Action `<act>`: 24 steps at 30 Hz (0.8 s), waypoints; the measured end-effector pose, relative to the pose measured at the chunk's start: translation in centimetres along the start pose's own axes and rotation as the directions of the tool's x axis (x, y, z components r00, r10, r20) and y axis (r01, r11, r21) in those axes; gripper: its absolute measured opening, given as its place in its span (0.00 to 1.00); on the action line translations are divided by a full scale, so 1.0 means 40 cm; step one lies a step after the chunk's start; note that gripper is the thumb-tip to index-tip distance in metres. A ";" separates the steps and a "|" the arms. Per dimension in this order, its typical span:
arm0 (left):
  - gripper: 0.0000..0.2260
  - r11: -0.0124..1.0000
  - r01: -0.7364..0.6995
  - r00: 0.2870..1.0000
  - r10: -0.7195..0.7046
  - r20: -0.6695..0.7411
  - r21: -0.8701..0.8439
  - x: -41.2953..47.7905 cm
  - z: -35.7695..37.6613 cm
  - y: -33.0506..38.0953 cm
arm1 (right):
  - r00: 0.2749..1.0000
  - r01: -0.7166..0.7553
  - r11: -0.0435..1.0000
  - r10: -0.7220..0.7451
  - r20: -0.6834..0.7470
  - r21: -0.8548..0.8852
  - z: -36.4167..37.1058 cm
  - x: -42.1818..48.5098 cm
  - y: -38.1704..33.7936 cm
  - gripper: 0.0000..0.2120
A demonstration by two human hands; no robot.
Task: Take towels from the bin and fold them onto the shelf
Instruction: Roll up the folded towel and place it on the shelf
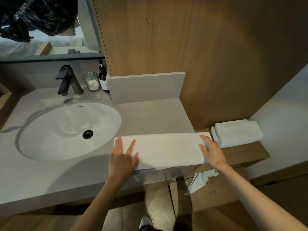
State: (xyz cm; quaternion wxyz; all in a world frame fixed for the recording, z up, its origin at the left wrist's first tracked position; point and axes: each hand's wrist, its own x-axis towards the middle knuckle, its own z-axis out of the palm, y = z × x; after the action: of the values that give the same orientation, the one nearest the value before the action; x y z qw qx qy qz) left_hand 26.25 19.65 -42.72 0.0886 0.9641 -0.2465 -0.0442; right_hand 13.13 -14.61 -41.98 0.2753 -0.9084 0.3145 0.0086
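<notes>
Left hand: we press it flat, fingers spread, on the left end of the long towel.
Right hand: flat on the right end; folded towel just beyond.

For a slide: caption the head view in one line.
Left hand and right hand rest flat on a long white towel on the counter beside the sink; a folded towel sits on the shelf.

A white sink with a dark drain is set in the grey table, left of the left grip. Beyond the sink stand a black tap, a glass jar and a dark bottle. A black bag shows higher up.
</notes>
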 end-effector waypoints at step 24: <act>0.08 0.581 -0.359 0.888 0.455 -0.074 -0.731 -0.163 -0.617 0.945 | 0.461 0.692 0.603 -0.793 -0.400 -0.398 -0.908 -0.466 -0.020 0.15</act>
State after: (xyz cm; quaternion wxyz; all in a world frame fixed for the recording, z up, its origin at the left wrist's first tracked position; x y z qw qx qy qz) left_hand 6.06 -6.11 -10.99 0.4558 0.7608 -0.4275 -0.1750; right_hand -7.08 -21.90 -7.26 0.0679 -0.9365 -0.0528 -0.3401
